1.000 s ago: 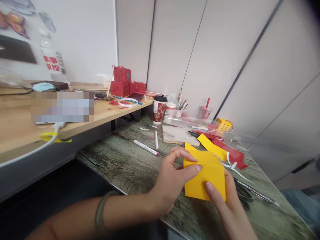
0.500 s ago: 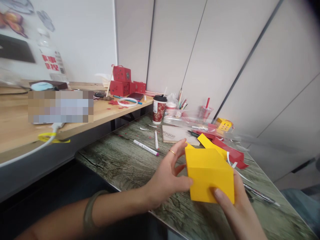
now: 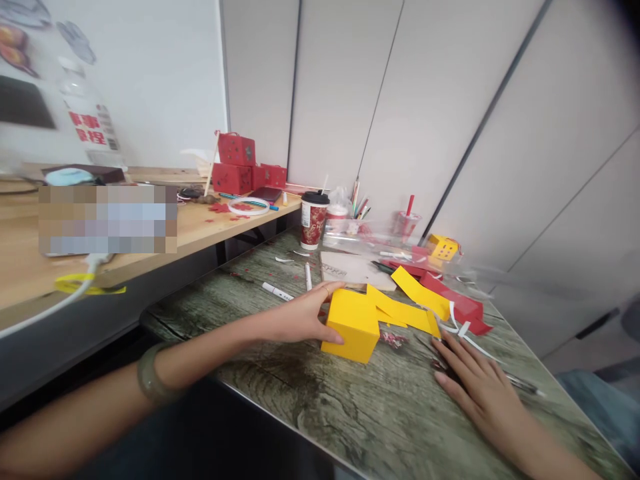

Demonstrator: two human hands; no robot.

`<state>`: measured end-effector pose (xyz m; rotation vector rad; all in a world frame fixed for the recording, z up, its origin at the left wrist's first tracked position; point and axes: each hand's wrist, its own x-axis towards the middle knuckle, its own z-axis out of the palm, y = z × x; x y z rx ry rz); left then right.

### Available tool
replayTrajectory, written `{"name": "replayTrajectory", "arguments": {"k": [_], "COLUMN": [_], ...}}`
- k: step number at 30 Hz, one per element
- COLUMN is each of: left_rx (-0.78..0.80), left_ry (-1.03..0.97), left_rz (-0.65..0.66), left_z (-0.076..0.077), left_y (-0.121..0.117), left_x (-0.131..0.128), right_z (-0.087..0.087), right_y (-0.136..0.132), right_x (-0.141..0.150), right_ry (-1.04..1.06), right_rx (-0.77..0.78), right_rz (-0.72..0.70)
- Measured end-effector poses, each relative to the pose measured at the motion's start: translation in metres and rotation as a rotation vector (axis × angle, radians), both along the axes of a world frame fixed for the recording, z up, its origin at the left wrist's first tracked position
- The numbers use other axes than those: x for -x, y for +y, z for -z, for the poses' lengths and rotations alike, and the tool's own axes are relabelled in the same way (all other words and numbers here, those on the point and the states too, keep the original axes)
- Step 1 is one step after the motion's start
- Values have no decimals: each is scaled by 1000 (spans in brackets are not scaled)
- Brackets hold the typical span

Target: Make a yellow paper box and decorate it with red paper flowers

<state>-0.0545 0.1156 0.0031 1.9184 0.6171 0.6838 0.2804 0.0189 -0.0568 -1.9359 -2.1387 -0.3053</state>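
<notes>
A yellow paper box (image 3: 353,325) stands on the grey wood-grain table (image 3: 310,393). My left hand (image 3: 305,313) grips its left side, thumb at the front edge and fingers over the top. My right hand (image 3: 475,377) lies flat on the table to the right, fingers stretched out over the scissors (image 3: 520,385), apart from the box. Yellow paper strips (image 3: 415,300) lie just behind the box.
Red paper pieces (image 3: 463,308), white scraps, markers (image 3: 277,292), a flat cardboard card (image 3: 353,269), a red paper cup (image 3: 313,220) and a small yellow cube (image 3: 443,247) crowd the table's back. A higher wooden desk (image 3: 200,227) on the left bears red boxes (image 3: 235,163).
The box was held up in both hands; now it rests on the table further left under my left hand. My right hand has let go and dropped flat onto the table.
</notes>
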Motion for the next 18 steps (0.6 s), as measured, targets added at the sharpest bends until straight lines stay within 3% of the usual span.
{"name": "replayTrajectory", "arguments": {"k": [3,8,13,18], "left_rx": [-37,248,321,406], "left_ry": [-20,-153,-164,-165], "left_rz": [20,189,363,234], "left_z": [0,5,6,10], "left_y": [6,22,39,41], "left_x": [-8,-26,-36,-39], "right_z": [-4,-13,-13,-22], "right_y": [14,52,89,94], "right_x": [3,3,-7,-7], "right_ry": [5,27,57,134], "right_rx": [35,55,23,-76], "right_rz": [-4,-37,-66,-113]}}
